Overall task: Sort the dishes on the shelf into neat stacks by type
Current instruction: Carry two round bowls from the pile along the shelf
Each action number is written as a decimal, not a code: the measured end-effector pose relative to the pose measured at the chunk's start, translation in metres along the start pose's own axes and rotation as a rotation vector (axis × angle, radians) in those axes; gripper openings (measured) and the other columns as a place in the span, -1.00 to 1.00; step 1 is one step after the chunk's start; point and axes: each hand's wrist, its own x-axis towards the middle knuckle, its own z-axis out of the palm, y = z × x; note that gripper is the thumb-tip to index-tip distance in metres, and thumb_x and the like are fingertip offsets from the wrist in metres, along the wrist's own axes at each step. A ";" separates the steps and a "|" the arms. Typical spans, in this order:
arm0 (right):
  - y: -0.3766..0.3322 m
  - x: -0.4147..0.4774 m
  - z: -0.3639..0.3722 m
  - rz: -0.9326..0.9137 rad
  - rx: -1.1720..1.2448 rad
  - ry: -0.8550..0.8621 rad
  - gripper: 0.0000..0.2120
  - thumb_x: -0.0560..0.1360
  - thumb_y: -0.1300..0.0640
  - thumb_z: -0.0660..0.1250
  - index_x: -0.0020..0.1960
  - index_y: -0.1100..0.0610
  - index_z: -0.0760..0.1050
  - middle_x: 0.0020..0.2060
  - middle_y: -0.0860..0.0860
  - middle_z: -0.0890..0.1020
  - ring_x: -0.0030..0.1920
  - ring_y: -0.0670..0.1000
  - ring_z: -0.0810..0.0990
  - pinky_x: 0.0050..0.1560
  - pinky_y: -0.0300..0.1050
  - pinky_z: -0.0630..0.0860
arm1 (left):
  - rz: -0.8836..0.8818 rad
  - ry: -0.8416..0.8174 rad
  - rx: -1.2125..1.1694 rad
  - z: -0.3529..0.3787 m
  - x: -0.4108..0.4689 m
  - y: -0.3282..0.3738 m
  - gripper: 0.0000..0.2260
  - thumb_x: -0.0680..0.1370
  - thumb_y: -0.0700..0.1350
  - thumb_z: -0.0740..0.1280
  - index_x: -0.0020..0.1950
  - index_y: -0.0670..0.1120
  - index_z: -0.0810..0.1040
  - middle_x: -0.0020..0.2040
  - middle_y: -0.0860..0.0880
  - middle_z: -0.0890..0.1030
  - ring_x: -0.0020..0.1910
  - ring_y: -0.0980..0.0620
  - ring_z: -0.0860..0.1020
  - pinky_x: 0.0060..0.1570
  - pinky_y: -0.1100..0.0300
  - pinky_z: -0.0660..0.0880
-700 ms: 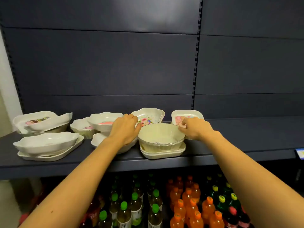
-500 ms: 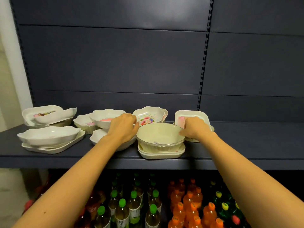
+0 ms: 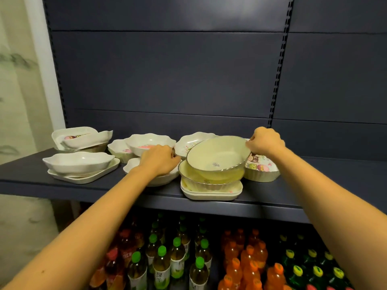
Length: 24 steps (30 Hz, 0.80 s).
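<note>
My right hand (image 3: 265, 141) pinches the far right rim of a round cream bowl (image 3: 217, 155) and holds it tilted, its right side raised. This bowl leans in a second round cream bowl (image 3: 191, 174), which stands on stacked rectangular plates (image 3: 211, 194). My left hand (image 3: 159, 162) lies over a white scalloped bowl (image 3: 155, 181), its fingers curled against the left rim of the lower round bowl. An owl-print dish (image 3: 261, 169) sits just right of the stack, under my right wrist.
On the dark shelf (image 3: 314, 185) stand more scalloped dishes (image 3: 150, 143) at the back, a boat-shaped bowl (image 3: 79, 162) on a rectangular plate at the left, and a tilted pile (image 3: 81, 139) behind it. Drink bottles (image 3: 178, 258) fill the shelf below.
My right hand has lifted the top round bowl's right side, tilting it out of the bowl beneath. My left hand stays at the stack's left side. The view has moved closer.
</note>
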 end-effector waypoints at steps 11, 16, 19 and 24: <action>0.039 -0.002 -0.019 0.229 0.170 0.064 -0.88 0.39 0.30 0.22 -0.24 0.26 0.53 -0.28 0.14 0.63 -0.19 0.14 0.53 -0.30 -0.16 0.43 | -0.048 -0.368 -0.088 0.003 0.020 0.012 -0.77 0.54 -0.11 0.21 -0.15 -0.25 0.52 -0.21 -0.11 0.45 -0.23 -0.03 0.41 -0.20 0.19 0.33; 0.049 -0.006 -0.023 0.305 0.234 0.113 -0.78 0.39 0.30 0.23 -0.08 0.34 0.61 -0.14 0.19 0.69 -0.05 0.16 0.64 -0.16 -0.08 0.50 | 0.003 -0.357 -0.244 -0.008 0.022 0.011 -0.68 0.51 -0.25 0.17 -0.47 -0.15 0.30 -0.47 -0.07 0.33 -0.52 0.04 0.23 -0.49 0.27 0.16; 0.055 -0.008 -0.027 0.343 0.292 0.172 -0.74 0.39 0.29 0.22 -0.02 0.33 0.62 -0.10 0.21 0.70 -0.07 0.16 0.64 -0.12 -0.07 0.53 | 0.063 -0.278 -0.250 -0.024 0.023 0.013 -0.65 0.53 -0.24 0.15 -0.48 -0.16 0.26 -0.48 -0.09 0.32 -0.54 0.03 0.19 -0.50 0.28 0.12; 0.075 -0.030 -0.042 0.425 0.344 0.283 -0.75 0.43 0.29 0.20 -0.04 0.35 0.61 -0.21 0.18 0.64 -0.17 0.13 0.53 -0.18 -0.08 0.47 | 0.110 -0.102 -0.166 -0.035 0.035 0.020 -0.59 0.55 -0.20 0.15 -0.49 -0.13 0.16 -0.49 -0.06 0.20 -0.48 0.01 0.13 -0.43 0.19 0.09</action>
